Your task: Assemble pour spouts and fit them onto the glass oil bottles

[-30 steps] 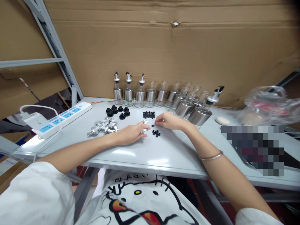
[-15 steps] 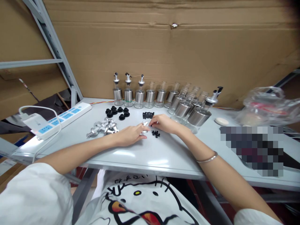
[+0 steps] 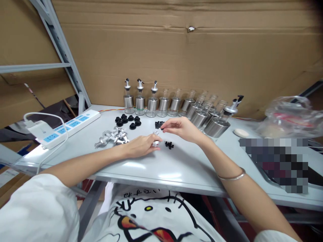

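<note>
My left hand rests on the table with its fingers closed around a silver pourer spout. Just above and to the right of it, my right hand pinches a small black part at its fingertips. Behind those fingertips is a group of small black caps, partly covered by the hand. Several small black plugs lie in a cluster to the right of the spout. Left of my left hand is a pile of silver pourer spouts, with several black stoppers behind it.
Glass bottles with metal sleeves line the back of the table; some carry pourers. A white power strip with a cable lies at left. To the right are a pale oval object, a plastic bag and a blurred-out dark item.
My right hand has lifted slightly up and away from the spout, toward the black caps, its fingers a little straighter. My left hand keeps its hold. The view has shifted slightly.
</note>
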Motion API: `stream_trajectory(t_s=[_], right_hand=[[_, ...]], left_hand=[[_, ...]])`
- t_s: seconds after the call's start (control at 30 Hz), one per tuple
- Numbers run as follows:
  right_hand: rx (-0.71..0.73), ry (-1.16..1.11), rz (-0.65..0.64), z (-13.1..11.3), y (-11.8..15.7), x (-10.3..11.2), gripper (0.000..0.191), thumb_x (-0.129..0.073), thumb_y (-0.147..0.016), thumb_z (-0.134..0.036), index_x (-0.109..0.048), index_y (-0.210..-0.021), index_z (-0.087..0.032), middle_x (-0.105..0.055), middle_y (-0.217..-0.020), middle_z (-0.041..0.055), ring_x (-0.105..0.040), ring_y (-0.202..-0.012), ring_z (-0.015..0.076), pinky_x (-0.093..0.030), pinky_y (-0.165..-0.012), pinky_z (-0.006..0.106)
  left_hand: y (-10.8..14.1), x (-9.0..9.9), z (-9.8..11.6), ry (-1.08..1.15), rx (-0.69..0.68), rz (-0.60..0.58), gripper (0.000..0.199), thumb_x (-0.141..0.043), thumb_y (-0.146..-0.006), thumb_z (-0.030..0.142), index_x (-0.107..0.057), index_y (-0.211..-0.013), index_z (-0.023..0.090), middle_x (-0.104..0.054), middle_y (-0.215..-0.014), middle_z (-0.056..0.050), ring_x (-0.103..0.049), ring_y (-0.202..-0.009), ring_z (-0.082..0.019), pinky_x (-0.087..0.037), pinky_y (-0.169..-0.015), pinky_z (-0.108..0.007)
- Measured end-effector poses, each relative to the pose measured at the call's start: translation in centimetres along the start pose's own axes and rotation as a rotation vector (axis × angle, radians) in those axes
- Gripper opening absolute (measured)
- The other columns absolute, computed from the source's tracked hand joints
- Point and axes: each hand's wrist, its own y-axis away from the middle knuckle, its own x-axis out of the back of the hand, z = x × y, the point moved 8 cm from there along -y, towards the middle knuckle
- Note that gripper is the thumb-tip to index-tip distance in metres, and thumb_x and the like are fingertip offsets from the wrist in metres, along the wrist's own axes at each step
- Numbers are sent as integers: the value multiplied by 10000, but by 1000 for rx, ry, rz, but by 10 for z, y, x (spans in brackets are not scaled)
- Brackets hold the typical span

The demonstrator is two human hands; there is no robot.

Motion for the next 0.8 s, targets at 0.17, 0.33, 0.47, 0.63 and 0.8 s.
stream_trajectory(t_s=[0.17,0.33,0.47,0.63,0.8], right_hand=[[-70,-208,42,3,0,-1,308,-735,-669,-427,-677,-808,-158,-711,-789,48,-681,-774,196,-531,-782,352],[-52,-231,66,0,3,-4,306,-760,-657,-429,-687,-791,-163,-716,-786,44,-685,-768,190,-540,-780,347],[-4,-182,94,-4,6,-4,257,-738,-697,-403,-706,-793,-167,-720,-802,47,-679,-756,182,-541,-769,340],[14,-141,97,-5,7,-3,265,-730,-694,-430,-721,-774,-177,-724,-787,43,-679,-761,195,-538,-792,359],[34,-121,117,-8,7,-2,235,-723,-700,-413,-733,-773,-189,-730,-825,46,-677,-788,204,-536,-793,355]], left_hand=[[0,-4,-4,29,46,-23,244,-472,-936,316,-376,-1135,213,-617,-967,-41,-633,-694,-142,-487,-711,-284],[-1,-6,-3,-28,25,-21,223,-437,-950,303,-349,-1134,215,-588,-1071,-74,-625,-685,-134,-485,-707,-283],[0,-5,-1,-38,2,-28,225,-432,-953,304,-334,-1134,213,-586,-1093,-86,-624,-678,-131,-483,-699,-279],[-1,-6,-1,-26,16,-38,232,-462,-939,292,-356,-1130,213,-603,-1044,-72,-633,-696,-142,-486,-712,-288],[-1,-7,-1,-34,24,-55,231,-473,-936,292,-360,-1122,216,-597,-1049,-77,-636,-720,-152,-492,-700,-291]])
